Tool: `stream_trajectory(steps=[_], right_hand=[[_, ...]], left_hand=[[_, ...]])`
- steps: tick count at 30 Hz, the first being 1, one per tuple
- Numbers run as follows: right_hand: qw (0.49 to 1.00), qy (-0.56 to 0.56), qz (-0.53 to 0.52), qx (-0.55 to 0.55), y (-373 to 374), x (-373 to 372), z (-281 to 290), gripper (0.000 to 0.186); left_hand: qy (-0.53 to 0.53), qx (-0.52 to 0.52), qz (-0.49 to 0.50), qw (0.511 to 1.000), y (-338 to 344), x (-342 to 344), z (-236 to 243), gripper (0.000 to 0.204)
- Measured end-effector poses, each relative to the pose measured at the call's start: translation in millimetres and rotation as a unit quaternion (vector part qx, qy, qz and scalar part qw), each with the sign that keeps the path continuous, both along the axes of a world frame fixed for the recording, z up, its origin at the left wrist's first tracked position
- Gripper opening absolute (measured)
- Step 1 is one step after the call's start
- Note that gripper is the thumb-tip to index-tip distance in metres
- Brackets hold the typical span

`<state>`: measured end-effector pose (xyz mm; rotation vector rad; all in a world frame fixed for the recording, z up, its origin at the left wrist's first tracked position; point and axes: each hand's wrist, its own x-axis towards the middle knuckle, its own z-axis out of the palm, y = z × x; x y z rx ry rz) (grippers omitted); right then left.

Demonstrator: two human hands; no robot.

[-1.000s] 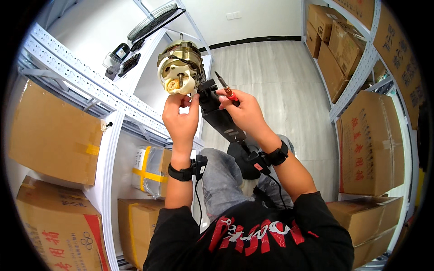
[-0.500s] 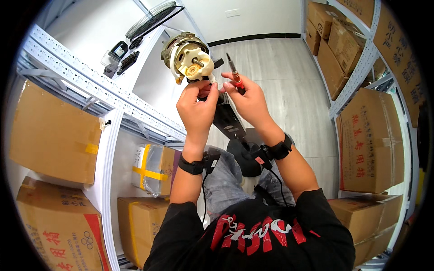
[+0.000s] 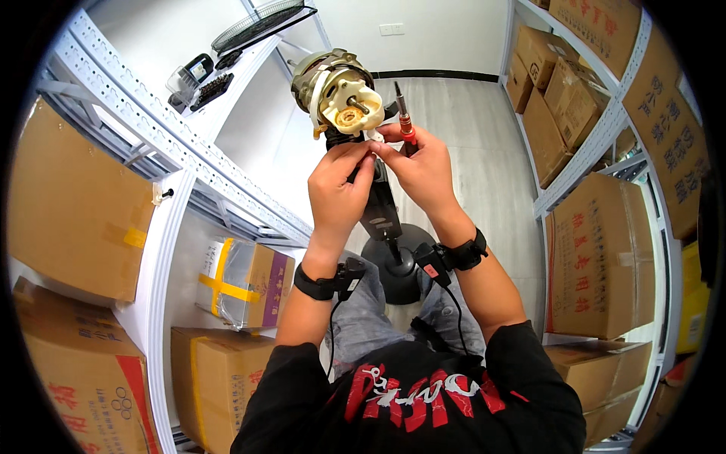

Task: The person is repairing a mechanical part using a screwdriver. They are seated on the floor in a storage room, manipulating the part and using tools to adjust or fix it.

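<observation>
An electric fan's bare motor (image 3: 330, 76), with a cream plastic gearbox (image 3: 352, 110) at its front, stands on a black column (image 3: 380, 210) above a round black base (image 3: 387, 253). Just below the gearbox, at a small white plastic piece (image 3: 375, 136), the fingertips of both hands meet. My left hand (image 3: 337, 188) is closed in a pinch there; what lies between its fingers is hidden. My right hand (image 3: 423, 172) keeps a red-handled screwdriver (image 3: 408, 135) tucked in its fingers, shaft pointing up, while its thumb and forefinger reach the white piece.
Shelving with cardboard boxes lines the left (image 3: 76, 204) and right (image 3: 594, 257) sides. On the white shelf (image 3: 242, 64) at upper left lie a black fan grille (image 3: 265, 26) and small dark parts. Grey floor (image 3: 484, 151) runs back to the wall.
The thumb and fingers of my two hands have closed together at the white piece. The view has shifted, so the motor sits further right and more of the round base shows.
</observation>
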<state>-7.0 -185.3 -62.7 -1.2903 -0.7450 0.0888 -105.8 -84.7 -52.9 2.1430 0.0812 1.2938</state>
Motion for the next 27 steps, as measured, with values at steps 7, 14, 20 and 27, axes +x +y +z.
stream_trajectory(steps=[7, 14, 20, 27], right_hand=[[0.999, -0.021, -0.026, 0.016, 0.6, 7.7, -3.2, 0.018], [0.988, -0.101, -0.117, -0.015, -3.3, 6.6, -2.8, 0.015], [0.954, -0.2, -0.205, -0.086, 0.9, -11.9, 10.5, 0.017], [0.948, -0.174, -0.245, -0.105, 17.3, -30.2, 15.5, 0.023]], left_hand=[[0.017, -0.021, -0.026, 0.999, 19.0, -17.6, 4.8, 0.021], [-0.002, -0.02, -0.031, 0.999, 15.8, -20.3, 11.5, 0.02], [-0.036, -0.049, 0.009, 0.998, 27.1, -26.1, 3.4, 0.017], [-0.039, -0.058, 0.064, 0.996, 45.4, -25.3, -4.4, 0.023]])
